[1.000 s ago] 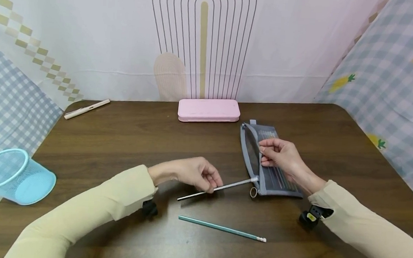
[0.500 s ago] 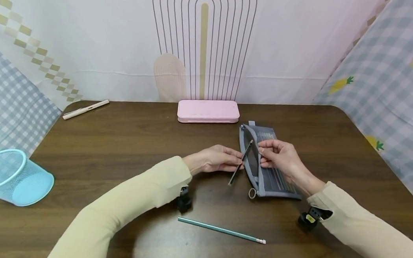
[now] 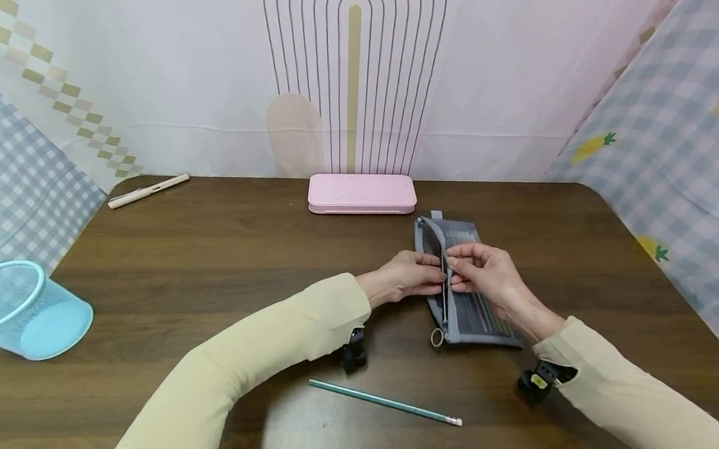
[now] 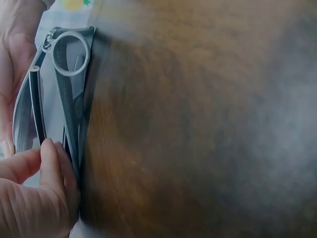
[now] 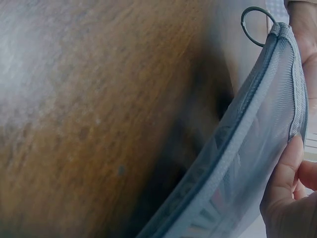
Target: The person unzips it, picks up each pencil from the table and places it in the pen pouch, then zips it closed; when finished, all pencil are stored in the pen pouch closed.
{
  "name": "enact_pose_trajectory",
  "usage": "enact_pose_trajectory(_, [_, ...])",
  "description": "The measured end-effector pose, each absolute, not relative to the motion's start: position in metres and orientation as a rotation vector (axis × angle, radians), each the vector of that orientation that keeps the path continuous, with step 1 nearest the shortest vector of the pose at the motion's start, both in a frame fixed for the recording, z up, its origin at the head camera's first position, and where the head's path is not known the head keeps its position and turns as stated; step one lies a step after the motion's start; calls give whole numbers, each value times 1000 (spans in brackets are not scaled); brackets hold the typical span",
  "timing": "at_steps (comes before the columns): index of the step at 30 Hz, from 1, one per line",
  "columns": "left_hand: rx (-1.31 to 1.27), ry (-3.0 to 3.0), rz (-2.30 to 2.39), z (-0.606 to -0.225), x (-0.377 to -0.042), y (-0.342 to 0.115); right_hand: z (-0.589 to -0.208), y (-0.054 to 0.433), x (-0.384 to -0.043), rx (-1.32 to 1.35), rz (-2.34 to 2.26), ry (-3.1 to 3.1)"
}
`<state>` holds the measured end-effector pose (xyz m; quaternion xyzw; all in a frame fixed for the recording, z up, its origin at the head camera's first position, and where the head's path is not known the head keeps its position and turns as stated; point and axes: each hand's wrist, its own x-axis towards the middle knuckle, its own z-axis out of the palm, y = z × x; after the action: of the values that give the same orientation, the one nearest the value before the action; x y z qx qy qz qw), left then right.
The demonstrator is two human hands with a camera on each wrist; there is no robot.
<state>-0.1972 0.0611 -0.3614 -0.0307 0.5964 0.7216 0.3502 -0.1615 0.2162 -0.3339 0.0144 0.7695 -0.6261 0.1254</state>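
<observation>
My left hand (image 3: pixel 407 277) pinches a slim dark pencil (image 4: pixel 36 106) at the mouth of a grey mesh zip pouch (image 3: pixel 483 321). The pencil lies lengthwise between the two zipper edges, its pale blunt end facing the pull ring in the left wrist view. With thumb and fingertips, my right hand (image 3: pixel 494 274) holds the pouch's right zipper edge and keeps the mouth apart. Thin coloured sticks show through the mesh. Nearer the table's front lies a green pencil (image 3: pixel 380 399) with a white eraser end, touched by neither hand.
A pink flat case (image 3: pixel 363 193) sits at the back of the brown table (image 3: pixel 241 245). A cream pen (image 3: pixel 148 191) rests at the back left corner. On the left edge a light blue mesh cup (image 3: pixel 59 323) lies on its side. Patterned cloth hangs behind.
My left hand has brought the dark pencil rightward from the table, turned it from crosswise to lengthwise, and put it into the pouch's mouth. The right hand has stayed on the zipper edge.
</observation>
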Motion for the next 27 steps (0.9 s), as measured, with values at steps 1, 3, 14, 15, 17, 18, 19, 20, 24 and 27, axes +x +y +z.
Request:
enact_pose_trajectory(1, [-82, 1542, 1881, -361, -197, 62, -334, 216, -162, 42, -1821, 2244])
enact_pose_trajectory(3, [-73, 1534, 1896, -361, -196, 62, -333, 216, -162, 44, -1812, 2250])
enact_pose_trajectory(14, [65, 1542, 1861, -356, -181, 39, -334, 217, -160, 46, -1805, 2263])
enact_pose_trajectory(15, [78, 1545, 1854, -355, -179, 36, -334, 217, -161, 46, -1805, 2266])
enact_pose_trajectory(17, [110, 1551, 1832, -354, -176, 29, -334, 217, -161, 48, -1809, 2269])
enact_pose_trajectory(18, [129, 1556, 1814, -353, -173, 25, -334, 217, -161, 50, -1812, 2268])
enact_pose_trajectory(19, [151, 1560, 1788, -352, -171, 21, -334, 217, -161, 52, -1815, 2266])
enact_pose_trajectory(20, [179, 1562, 1757, -352, -169, 16, -334, 217, -160, 55, -1821, 2260])
enact_pose_trajectory(24, [327, 1587, 1562, -352, -158, -4, -334, 216, -160, 60, -1834, 2246])
enact_pose_trajectory(27, [458, 1585, 1372, -353, -148, -17, -334, 217, -160, 56, -1834, 2254])
